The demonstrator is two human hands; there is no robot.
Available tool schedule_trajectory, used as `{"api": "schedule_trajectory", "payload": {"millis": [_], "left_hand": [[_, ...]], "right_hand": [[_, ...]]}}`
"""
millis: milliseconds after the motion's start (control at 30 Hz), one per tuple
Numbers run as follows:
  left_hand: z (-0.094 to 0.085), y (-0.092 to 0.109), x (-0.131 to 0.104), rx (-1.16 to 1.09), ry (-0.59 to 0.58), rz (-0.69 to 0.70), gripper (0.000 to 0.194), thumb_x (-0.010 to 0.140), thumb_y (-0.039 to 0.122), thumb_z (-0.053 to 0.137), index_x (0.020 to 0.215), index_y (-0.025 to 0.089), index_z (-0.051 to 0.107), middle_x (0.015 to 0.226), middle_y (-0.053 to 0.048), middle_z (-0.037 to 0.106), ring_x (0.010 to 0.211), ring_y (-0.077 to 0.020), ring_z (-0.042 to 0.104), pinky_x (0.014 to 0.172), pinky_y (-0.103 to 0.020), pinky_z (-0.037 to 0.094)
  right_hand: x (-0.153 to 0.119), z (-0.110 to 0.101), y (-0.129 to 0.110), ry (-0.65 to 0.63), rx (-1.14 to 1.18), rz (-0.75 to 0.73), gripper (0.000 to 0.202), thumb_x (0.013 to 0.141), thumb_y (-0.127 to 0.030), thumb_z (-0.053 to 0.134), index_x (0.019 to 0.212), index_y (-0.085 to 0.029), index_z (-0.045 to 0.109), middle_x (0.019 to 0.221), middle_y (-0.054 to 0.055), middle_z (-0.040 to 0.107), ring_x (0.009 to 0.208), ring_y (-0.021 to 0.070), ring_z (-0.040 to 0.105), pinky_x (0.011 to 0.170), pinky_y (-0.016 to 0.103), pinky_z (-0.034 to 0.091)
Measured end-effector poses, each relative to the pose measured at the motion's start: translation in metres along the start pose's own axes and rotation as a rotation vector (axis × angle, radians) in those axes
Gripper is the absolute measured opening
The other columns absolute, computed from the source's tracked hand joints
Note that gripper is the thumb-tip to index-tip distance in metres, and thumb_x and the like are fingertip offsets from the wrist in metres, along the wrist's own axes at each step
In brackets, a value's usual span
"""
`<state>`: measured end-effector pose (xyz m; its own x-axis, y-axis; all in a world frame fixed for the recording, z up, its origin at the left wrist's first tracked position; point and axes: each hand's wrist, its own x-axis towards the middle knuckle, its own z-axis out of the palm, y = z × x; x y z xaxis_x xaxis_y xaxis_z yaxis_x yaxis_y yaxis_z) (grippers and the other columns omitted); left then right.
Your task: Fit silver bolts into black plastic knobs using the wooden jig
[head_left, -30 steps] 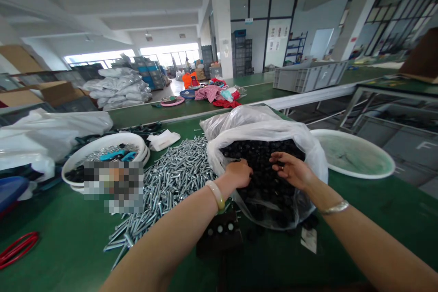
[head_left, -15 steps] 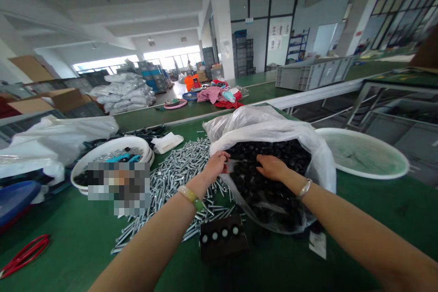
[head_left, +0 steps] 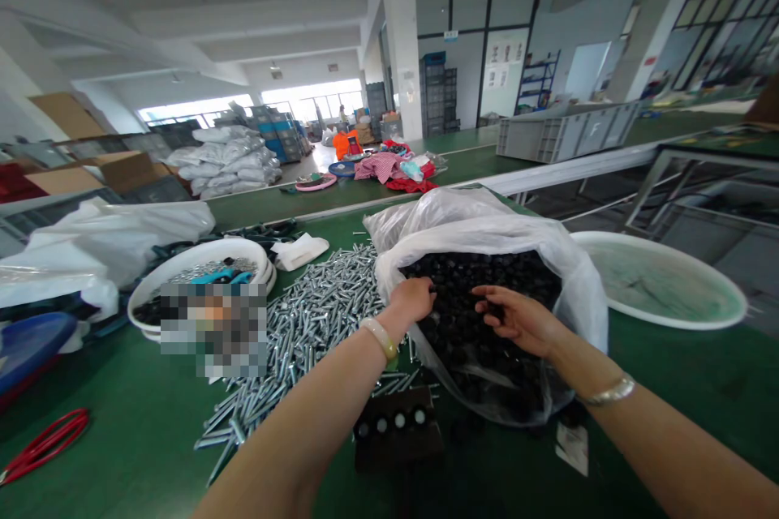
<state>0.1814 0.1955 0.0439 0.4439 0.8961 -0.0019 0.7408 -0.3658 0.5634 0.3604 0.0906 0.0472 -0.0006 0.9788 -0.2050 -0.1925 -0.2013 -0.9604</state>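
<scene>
"Both hands have shifted since half a second ago: the left hand (head_left: 415, 298) has gone from the plastic bag's left rim to over its contents, and the right hand (head_left: 517, 323) has drawn back to the right, its palm now turned up and inward."

"What fills the clear plastic bag (head_left: 587, 308)?"

"A heap of small black pieces (head_left: 450, 345). The bag stands wide open on the green tabletop (head_left: 675, 397)."

"Are the fingers gripping anything?"

"On the left they curl down among the pieces near the left side of the opening; I cannot tell whether they are pinching one. The right fingers are bent above the heap, and something dark shows by them, but against all that black I cannot say if it is held. The two hands are apart."

"And around them?"

"Silver bolts (head_left: 329, 292) lie in a loose pile left of the bag. In front, below the left hand, sits a dark block (head_left: 398, 450) with four round spots in a row. A round white tray (head_left: 645, 284) lies to the bag's right."
</scene>
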Motion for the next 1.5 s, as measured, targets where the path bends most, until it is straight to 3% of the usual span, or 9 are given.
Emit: {"api": "schedule_trajectory", "payload": {"millis": [133, 300, 400, 467, 567, 767, 967, 1200, 1500], "left_hand": [[-0.008, 0.004, 0.003, -0.010, -0.057, -0.007, 0.009, 0.065, 0.022, 0.065, 0.069, 0.014, 0.064, 0.080, -0.012, 0.067, 0.089, -0.0288, 0.060, 0.081, -0.036, 0.043], [-0.020, -0.005, -0.025, -0.164, -0.071, -0.005, 0.013, 0.070, 0.027, 0.059, 0.066, 0.015, 0.061, 0.064, -0.003, 0.061, 0.065, -0.0164, 0.057, 0.060, -0.025, 0.043], [-0.032, -0.022, -0.068, -0.289, -0.070, -0.044, 0.020, 0.081, 0.028, 0.044, 0.082, 0.013, 0.058, 0.064, 0.000, 0.060, 0.048, -0.0085, 0.047, 0.045, -0.020, 0.037], [-0.043, -0.036, -0.105, -0.363, -0.060, -0.065, 0.024, 0.084, 0.032, 0.039, 0.092, 0.014, 0.053, 0.072, 0.000, 0.062, 0.045, -0.0065, 0.045, 0.042, -0.018, 0.034], [-0.058, -0.052, -0.164, -0.515, 0.038, -0.073, 0.021, 0.082, 0.032, 0.046, 0.094, 0.015, 0.052, 0.082, -0.002, 0.064, 0.052, -0.0075, 0.050, 0.049, -0.019, 0.040], [-0.046, -0.056, -0.238, -0.439, 0.319, 0.065, 0.015, 0.077, 0.020, 0.058, 0.091, 0.019, 0.064, 0.089, -0.003, 0.067, 0.085, -0.0157, 0.060, 0.079, -0.028, 0.046], [-0.021, -0.053, -0.237, -0.493, 0.489, 0.192, 0.011, 0.073, 0.016, 0.065, 0.083, 0.020, 0.069, 0.089, -0.004, 0.071, 0.084, -0.0159, 0.065, 0.079, -0.028, 0.050], [-0.005, -0.059, -0.241, -0.384, 0.603, 0.202, 0.016, 0.079, 0.023, 0.060, 0.092, 0.024, 0.068, 0.102, -0.006, 0.068, 0.093, -0.0179, 0.063, 0.083, -0.033, 0.050], [-0.005, -0.062, -0.246, -0.516, 0.460, 0.205, 0.022, 0.085, 0.023, 0.051, 0.101, 0.024, 0.066, 0.111, -0.005, 0.065, 0.101, -0.0167, 0.061, 0.091, -0.033, 0.047]], "right_hand": [[-0.019, 0.021, 0.005, -0.072, 0.097, 0.094, 0.026, 0.072, -0.029, 0.060, 0.095, -0.018, 0.054, 0.077, 0.005, 0.063, 0.048, 0.0064, 0.044, 0.032, 0.013, 0.018], [-0.054, 0.053, 0.007, -0.184, -0.200, 0.129, 0.038, 0.078, -0.050, 0.052, 0.097, -0.017, 0.056, 0.055, -0.006, 0.047, 0.038, 0.0023, 0.031, 0.034, 0.014, 0.013], [-0.073, 0.075, 0.008, -0.265, -0.445, -0.022, 0.039, 0.082, -0.049, 0.048, 0.100, -0.017, 0.060, 0.059, -0.003, 0.052, 0.047, 0.0066, 0.045, 0.041, 0.016, 0.033], [-0.081, 0.088, 0.012, -0.307, -0.619, -0.215, 0.036, 0.085, -0.045, 0.045, 0.102, -0.019, 0.062, 0.076, 0.002, 0.063, 0.070, 0.0133, 0.058, 0.063, 0.023, 0.046], [-0.086, 0.102, 0.024, -0.297, -0.847, -0.450, 0.035, 0.086, -0.041, 0.045, 0.109, -0.021, 0.061, 0.100, 0.006, 0.065, 0.094, 0.0193, 0.058, 0.085, 0.033, 0.044], [-0.081, 0.112, 0.054, -0.162, -1.110, -0.739, 0.035, 0.086, -0.041, 0.044, 0.110, -0.022, 0.062, 0.081, 0.005, 0.065, 0.075, 0.0166, 0.062, 0.068, 0.027, 0.052], [-0.082, 0.116, 0.063, -0.068, -1.213, -0.892, 0.038, 0.090, -0.037, 0.037, 0.113, -0.020, 0.061, 0.073, 0.005, 0.059, 0.066, 0.0141, 0.060, 0.060, 0.023, 0.051], [-0.091, 0.113, 0.069, 0.043, -1.533, -0.807, 0.042, 0.085, -0.044, 0.041, 0.123, -0.030, 0.054, 0.074, 0.008, 0.065, 0.057, 0.0175, 0.061, 0.042, 0.022, 0.042], [-0.093, 0.108, 0.057, -0.187, -1.353, -0.506, 0.056, 0.076, -0.050, 0.052, 0.129, -0.032, 0.046, 0.086, 0.007, 0.071, 0.071, 0.0248, 0.066, 0.058, 0.032, 0.050]]}}
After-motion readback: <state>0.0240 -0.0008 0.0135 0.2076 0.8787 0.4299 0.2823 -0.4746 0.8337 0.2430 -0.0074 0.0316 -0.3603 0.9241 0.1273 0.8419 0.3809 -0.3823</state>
